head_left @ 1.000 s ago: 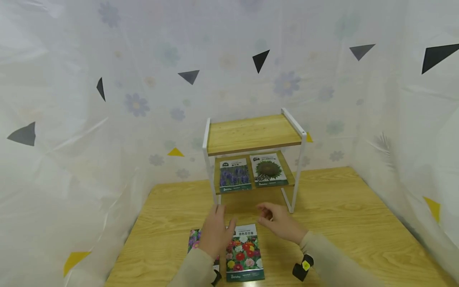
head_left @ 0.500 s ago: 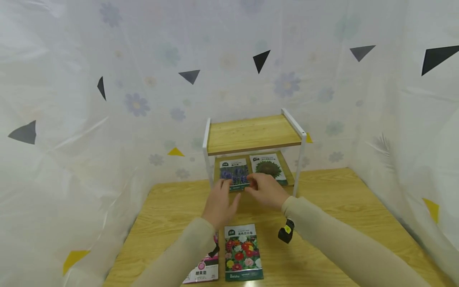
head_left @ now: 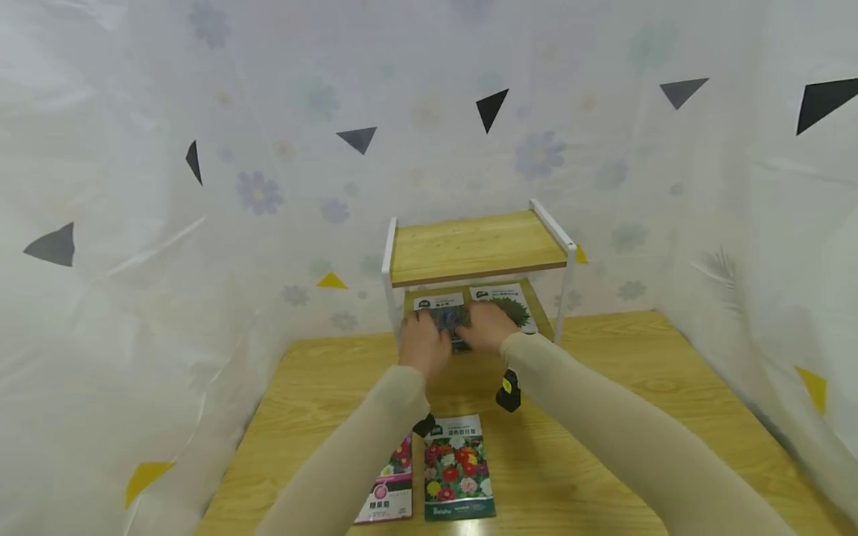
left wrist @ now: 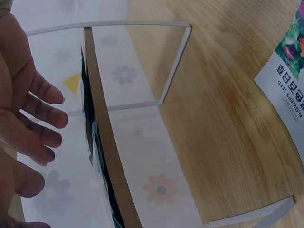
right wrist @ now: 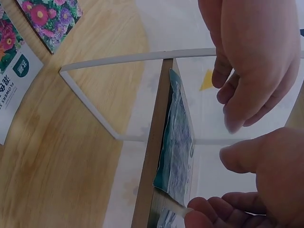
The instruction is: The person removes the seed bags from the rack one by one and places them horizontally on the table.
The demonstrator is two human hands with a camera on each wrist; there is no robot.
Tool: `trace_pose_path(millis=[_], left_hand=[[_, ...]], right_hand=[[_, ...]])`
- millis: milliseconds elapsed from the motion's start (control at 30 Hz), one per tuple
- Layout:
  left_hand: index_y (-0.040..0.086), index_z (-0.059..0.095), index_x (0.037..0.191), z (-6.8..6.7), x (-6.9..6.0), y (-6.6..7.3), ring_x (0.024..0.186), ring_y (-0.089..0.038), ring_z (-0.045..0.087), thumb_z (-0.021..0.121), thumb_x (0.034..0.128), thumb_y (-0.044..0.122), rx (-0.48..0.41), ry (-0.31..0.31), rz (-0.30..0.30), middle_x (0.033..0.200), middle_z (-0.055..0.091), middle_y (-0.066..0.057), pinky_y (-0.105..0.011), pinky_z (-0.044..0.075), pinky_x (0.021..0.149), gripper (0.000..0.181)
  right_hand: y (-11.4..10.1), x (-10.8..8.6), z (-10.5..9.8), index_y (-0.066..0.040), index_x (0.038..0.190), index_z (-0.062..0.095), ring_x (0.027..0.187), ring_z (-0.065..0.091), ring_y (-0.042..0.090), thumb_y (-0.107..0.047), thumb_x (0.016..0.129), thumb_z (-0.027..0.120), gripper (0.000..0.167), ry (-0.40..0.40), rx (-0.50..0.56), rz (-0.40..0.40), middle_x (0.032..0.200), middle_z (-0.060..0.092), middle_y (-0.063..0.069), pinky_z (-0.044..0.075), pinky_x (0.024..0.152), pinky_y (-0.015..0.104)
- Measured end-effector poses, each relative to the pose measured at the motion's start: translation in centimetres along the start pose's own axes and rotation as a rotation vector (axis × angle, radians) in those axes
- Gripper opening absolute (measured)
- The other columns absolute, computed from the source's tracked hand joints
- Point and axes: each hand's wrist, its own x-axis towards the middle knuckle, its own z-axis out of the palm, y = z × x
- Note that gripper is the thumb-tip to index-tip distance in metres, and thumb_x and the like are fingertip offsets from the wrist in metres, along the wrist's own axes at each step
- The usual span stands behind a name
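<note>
A purple-flower seed packet (head_left: 439, 301) lies on the lower board of a small shelf. To its right lies a sunflower seed packet (head_left: 521, 311). My left hand (head_left: 427, 346) is over the purple packet's left front edge, fingers bent, thumb apart from them. My right hand (head_left: 488, 326) is at that packet's right side, partly covering the sunflower packet. In the right wrist view, fingertips (right wrist: 202, 216) are by the corner of the purple packet; a gap parts them from the thumb. Whether either hand touches a packet is unclear.
The white-framed shelf (head_left: 479, 246) stands on the wooden table (head_left: 603, 417). Nearer me lie a zinnia seed packet (head_left: 458, 469) and a pink-labelled packet (head_left: 389, 495), partly hidden by my left sleeve. Patterned sheeting (head_left: 429, 149) encloses the table.
Both hands have moved forward from above the table to the lower shelf, reaching the purple packet. More of the pink-labelled packet shows. The packets have not visibly moved.
</note>
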Motion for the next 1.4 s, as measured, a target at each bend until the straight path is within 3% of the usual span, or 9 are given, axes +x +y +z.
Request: trace_pose_path(millis=[167,300,367,533,600,767,1000,1200,1400], left_hand=[[-0.017,0.044,0.13,0.4,1.4,-0.3,0.114,-0.046,0.047,0.049,0.0936,0.015,0.129,-0.001,-0.008,0.124,0.049,-0.033,-0.05,0.038,0.099,0.048],[-0.017,0.049,0.125,0.7,2.2,-0.5,0.112,-0.044,0.049,0.049,0.0925,0.018,0.235,-0.06,-0.051,0.118,0.053,-0.031,-0.052,0.036,0.099,0.048],[-0.018,0.047,0.126,0.8,2.5,-0.6,0.116,-0.043,0.046,0.051,0.092,0.021,0.249,-0.1,-0.091,0.12,0.051,-0.031,-0.052,0.034,0.101,0.051],[-0.014,0.042,0.135,1.5,3.3,-0.7,0.127,-0.044,0.038,0.053,0.0927,0.028,0.273,-0.192,-0.178,0.133,0.046,-0.03,-0.051,0.026,0.109,0.061],[-0.012,0.042,0.137,1.7,3.5,-0.6,0.13,-0.044,0.036,0.053,0.0935,0.033,0.309,-0.222,-0.2,0.137,0.044,-0.028,-0.051,0.026,0.11,0.063],[-0.009,0.035,0.143,2.1,3.5,-0.1,0.134,-0.046,0.029,0.054,0.0925,0.039,0.295,-0.254,-0.29,0.145,0.034,-0.029,-0.05,0.027,0.109,0.072],[0.001,0.054,0.134,2.7,3.2,0.2,0.131,-0.045,0.032,0.05,0.0932,0.039,0.418,-0.275,-0.25,0.14,0.046,-0.022,-0.054,0.023,0.108,0.057],[0.001,0.055,0.134,2.8,3.2,0.0,0.132,-0.045,0.03,0.05,0.0943,0.04,0.407,-0.296,-0.284,0.14,0.044,-0.023,-0.053,0.024,0.108,0.056],[-0.001,0.053,0.135,2.7,3.4,-0.2,0.133,-0.047,0.027,0.052,0.0945,0.04,0.367,-0.318,-0.321,0.142,0.038,-0.028,-0.052,0.026,0.109,0.057]], right_hand=[[-0.2,1.7,0.4,0.0,0.115,0.064,0.094,0.063,0.029,-0.028,0.095,0.056,0.036,-0.011,-0.088,0.043,0.11,0.065,0.016,0.05,0.081,0.045],[-0.4,2.5,0.6,-0.008,0.089,0.069,0.077,0.061,0.024,-0.026,0.093,0.055,0.023,-0.037,-0.107,0.075,0.09,0.066,0.009,0.048,0.069,0.042],[-0.4,2.7,0.8,-0.009,0.087,0.069,0.077,0.061,0.024,-0.027,0.093,0.055,0.023,-0.048,-0.12,0.081,0.09,0.066,0.008,0.048,0.07,0.041],[-0.4,3.1,1.1,-0.006,0.095,0.07,0.084,0.062,0.025,-0.03,0.093,0.056,0.029,-0.055,-0.113,0.11,0.101,0.067,0.011,0.05,0.074,0.041],[-0.3,3.3,1.3,-0.004,0.097,0.07,0.08,0.061,0.024,-0.029,0.091,0.056,0.029,-0.065,-0.102,0.129,0.098,0.067,0.011,0.049,0.071,0.04],[0.0,3.8,1.8,0.0,0.109,0.066,0.068,0.061,0.023,-0.025,0.089,0.056,0.033,-0.089,-0.093,0.165,0.09,0.065,0.01,0.049,0.062,0.037],[0.0,3.6,2.4,0.001,0.122,0.061,0.096,0.061,0.029,-0.026,0.092,0.057,0.041,-0.085,-0.139,0.162,0.118,0.062,0.016,0.049,0.077,0.042],[-0.4,3.4,2.6,0.0,0.129,0.056,0.078,0.06,0.024,-0.021,0.092,0.058,0.042,-0.119,-0.102,0.195,0.118,0.062,0.015,0.05,0.063,0.036],[-0.8,3.3,2.9,-0.001,0.12,0.063,0.068,0.06,0.022,-0.024,0.096,0.056,0.034,-0.11,-0.064,0.204,0.108,0.064,0.015,0.05,0.058,0.035]])
